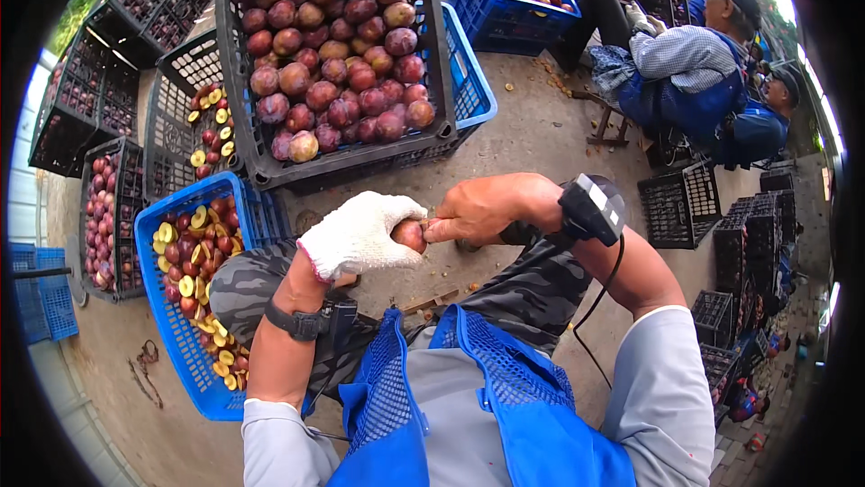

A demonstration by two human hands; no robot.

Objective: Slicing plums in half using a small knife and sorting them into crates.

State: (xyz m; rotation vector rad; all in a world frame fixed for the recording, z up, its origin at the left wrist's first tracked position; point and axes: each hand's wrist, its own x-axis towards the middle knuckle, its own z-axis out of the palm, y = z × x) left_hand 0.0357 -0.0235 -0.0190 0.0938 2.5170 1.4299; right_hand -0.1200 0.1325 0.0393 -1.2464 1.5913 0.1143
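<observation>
My left hand (353, 236), in a white knit glove, is closed around a reddish plum (411, 235) above my lap. My bare right hand (491, 203) presses up to the plum's right side with its fingers curled. Whatever those fingers grip is hidden. Just beyond my hands stands a black crate (257, 168) heaped with whole purple-red plums (342, 54). By my left knee a blue basket (149, 302) holds cut plums (189, 284) with yellow flesh showing.
A black crate (167, 149) with some plum halves and another of whole plums (101, 217) stand at the left. Farther back is a blue crate (487, 14) of cut plums. Co-workers (689, 63) sit at the right, near a tilted black crate (680, 208) and stacked crates (761, 235).
</observation>
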